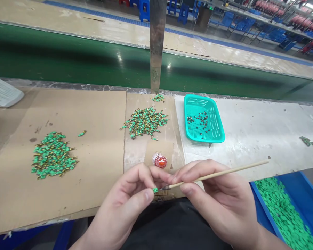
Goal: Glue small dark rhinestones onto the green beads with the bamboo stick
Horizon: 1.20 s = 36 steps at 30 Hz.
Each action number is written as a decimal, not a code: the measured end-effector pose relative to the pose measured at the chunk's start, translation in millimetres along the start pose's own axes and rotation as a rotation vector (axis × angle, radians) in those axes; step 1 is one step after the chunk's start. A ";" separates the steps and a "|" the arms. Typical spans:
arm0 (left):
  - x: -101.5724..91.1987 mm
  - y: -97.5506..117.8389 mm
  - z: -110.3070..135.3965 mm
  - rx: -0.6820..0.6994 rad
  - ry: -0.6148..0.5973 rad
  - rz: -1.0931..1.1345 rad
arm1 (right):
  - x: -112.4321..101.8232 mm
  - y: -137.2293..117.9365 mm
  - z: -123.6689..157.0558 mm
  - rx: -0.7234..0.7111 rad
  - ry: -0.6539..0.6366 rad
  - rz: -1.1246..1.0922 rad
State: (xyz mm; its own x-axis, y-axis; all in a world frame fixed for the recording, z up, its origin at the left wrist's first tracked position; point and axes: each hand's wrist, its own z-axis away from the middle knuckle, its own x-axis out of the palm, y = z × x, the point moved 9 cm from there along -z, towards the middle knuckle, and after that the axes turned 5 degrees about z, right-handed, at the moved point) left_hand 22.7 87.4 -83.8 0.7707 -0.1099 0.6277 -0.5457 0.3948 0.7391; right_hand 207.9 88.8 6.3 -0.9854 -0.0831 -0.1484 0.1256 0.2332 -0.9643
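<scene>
Right, start at your own hands, just above your dark clothing (pixel 172 225). Your left hand (pixel 122 205) is closed in a pinch, with thumb and forefinger grasping a small green component (pixel 155 190), so that piece sits at the tip of that pinch, over the bench edge. Your right hand (pixel 214 198) grips a thin wooden brush (pixel 219 175) like a pen, between thumb and fingers, and its dark tip (pixel 165 188) lies right beside the green piece, though you can't tell whether they touch. Down at your right, a blue tray (pixel 266 211) holds a heap of flat green pieces (pixel 284 215). Just past your hands, a small round cap (pixel 160 161) with glossy red-orange contents sits on a cardboard patch. Beyond that lies a pile of green-and-gold components (pixel 145 122), with a smaller cluster (pixel 157 98) behind it. To your left, a larger pile (pixel 53 155) rests on a cardboard sheet (pixel 67 139), and a folded paper (pixel 2 91) lies at the far left. To your right, a teal plastic basket (pixel 195 98) holds scattered dark pieces and stands on a white sheet (pixel 261 139). Farther off run a green conveyor belt (pixel 67 59) and a metal upright (pixel 156 45), then blue stools (pixel 144 10) and shelving (pixel 299 17).
</scene>
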 end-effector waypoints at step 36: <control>5.1 -6.2 4.3 -0.038 -0.145 0.054 | 0.3 -12.4 -2.6 -0.042 -0.015 0.059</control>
State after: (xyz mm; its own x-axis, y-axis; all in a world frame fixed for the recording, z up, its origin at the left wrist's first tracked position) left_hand 28.6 80.4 -84.1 0.6835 -0.2172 0.6969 -0.5700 0.4375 0.6955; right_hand 205.7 88.5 18.8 -0.9744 -0.0827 -0.2088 0.1785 0.2791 -0.9435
